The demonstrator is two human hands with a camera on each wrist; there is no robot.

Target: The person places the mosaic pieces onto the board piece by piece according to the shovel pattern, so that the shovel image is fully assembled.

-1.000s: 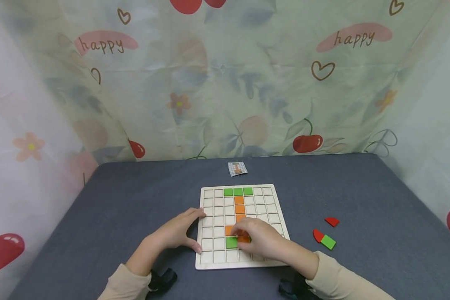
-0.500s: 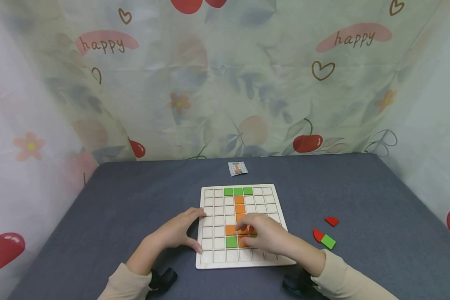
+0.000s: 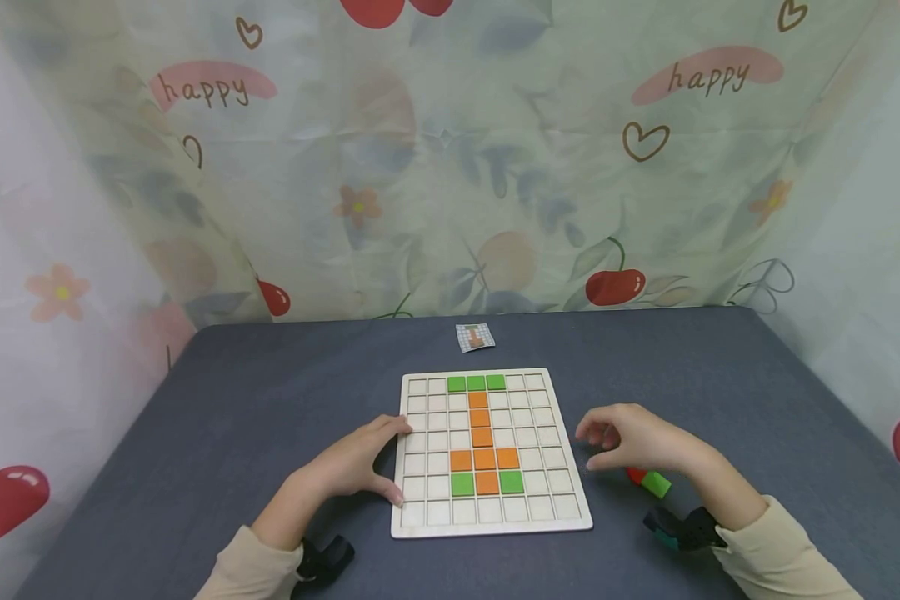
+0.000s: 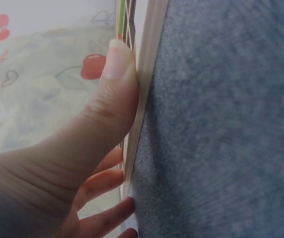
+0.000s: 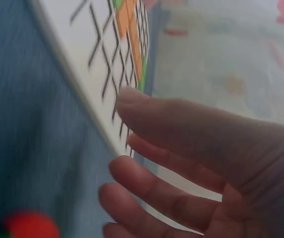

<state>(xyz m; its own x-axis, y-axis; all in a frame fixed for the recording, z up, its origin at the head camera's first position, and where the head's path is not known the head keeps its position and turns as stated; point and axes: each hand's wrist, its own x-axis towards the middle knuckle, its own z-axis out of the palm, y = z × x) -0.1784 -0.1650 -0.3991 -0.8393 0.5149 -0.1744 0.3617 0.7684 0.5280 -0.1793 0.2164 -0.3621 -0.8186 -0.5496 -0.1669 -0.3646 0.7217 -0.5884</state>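
A white square grid board (image 3: 491, 532) lies on the table. Green and orange square tiles (image 3: 483, 437) sit in its cells, with a green row across the top. My left hand (image 3: 360, 461) rests at the board's left edge; in the left wrist view its thumb (image 4: 119, 69) touches the rim and the fingers lie spread along it. Off the board's right side is my right hand (image 3: 641, 437), loosely bent and holding nothing. Below it on the table lie a green square tile (image 3: 657, 484) and a red piece (image 3: 636, 475), partly covered by the hand.
A small picture card (image 3: 475, 337) with a tile pattern lies beyond the board. The dark blue-grey tabletop (image 3: 307, 367) ends at a patterned curtain (image 3: 435, 208). Black wrist cameras (image 3: 678, 529) sit on both wrists.
My right hand has left the board and moved right, over the loose pieces. The orange and green tiles it covered now show in their cells. The left hand has stayed put.
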